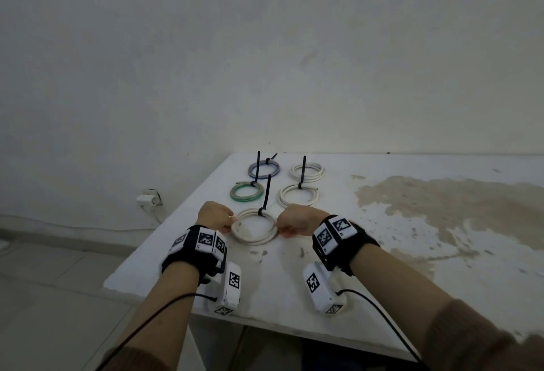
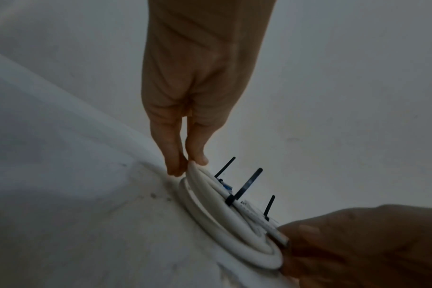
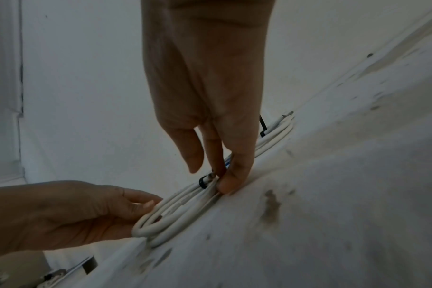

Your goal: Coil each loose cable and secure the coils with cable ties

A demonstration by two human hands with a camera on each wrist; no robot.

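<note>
A white cable coil lies flat on the table's near left part, bound at its far side by a black cable tie whose tail sticks up. My left hand pinches the coil's left side between thumb and fingers, as the left wrist view shows on the coil. My right hand pinches its right side. In the right wrist view the right fingertips grip the coil close to the tie.
Behind it lie a green coil, a blue coil and two white coils, each with a black tie. The white table has a brown stain on the right. A wall socket sits beyond its left edge.
</note>
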